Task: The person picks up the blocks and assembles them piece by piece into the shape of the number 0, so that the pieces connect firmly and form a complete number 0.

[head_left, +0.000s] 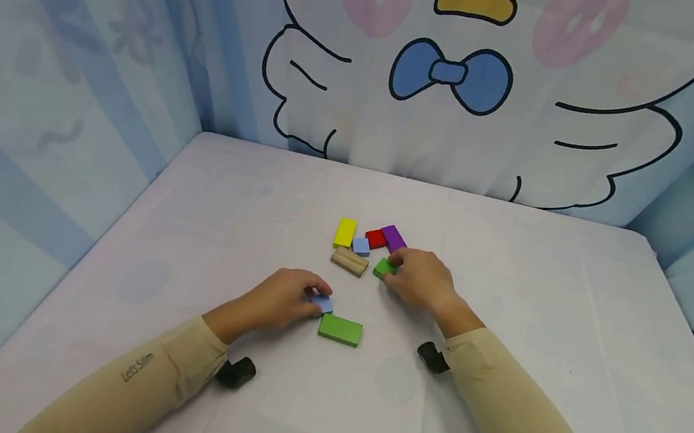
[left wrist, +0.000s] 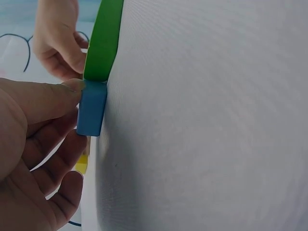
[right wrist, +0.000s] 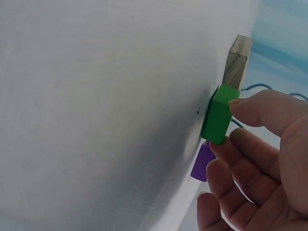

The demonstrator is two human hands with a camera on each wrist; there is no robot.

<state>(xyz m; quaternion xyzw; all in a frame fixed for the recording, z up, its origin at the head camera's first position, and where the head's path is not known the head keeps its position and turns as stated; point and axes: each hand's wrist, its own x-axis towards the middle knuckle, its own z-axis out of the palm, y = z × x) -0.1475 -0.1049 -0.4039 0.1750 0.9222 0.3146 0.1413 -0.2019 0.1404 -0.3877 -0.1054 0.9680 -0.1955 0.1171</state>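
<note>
My left hand (head_left: pixel 282 298) pinches a small blue block (left wrist: pixel 91 109) between thumb and fingers, down on the white cloth. In the left wrist view one end of a longer green block (head_left: pixel 340 331) touches that blue block. Farther back and to the right, my right hand (head_left: pixel 422 279) pinches a small green block (right wrist: pixel 219 116) by its ends. Close beside this one lie a natural wood block (head_left: pixel 350 262) and a purple block (head_left: pixel 392 237). Fingertips partly cover both pinched blocks in the head view.
Behind the wood block are a yellow block (head_left: pixel 345 233), a second small blue block (head_left: pixel 361 247) and a red block (head_left: pixel 374 239), grouped closely. The cloth-covered table (head_left: pixel 509 263) ends at a printed curtain (head_left: pixel 445 142) at the back. Dark wrist cameras sit under both sleeves.
</note>
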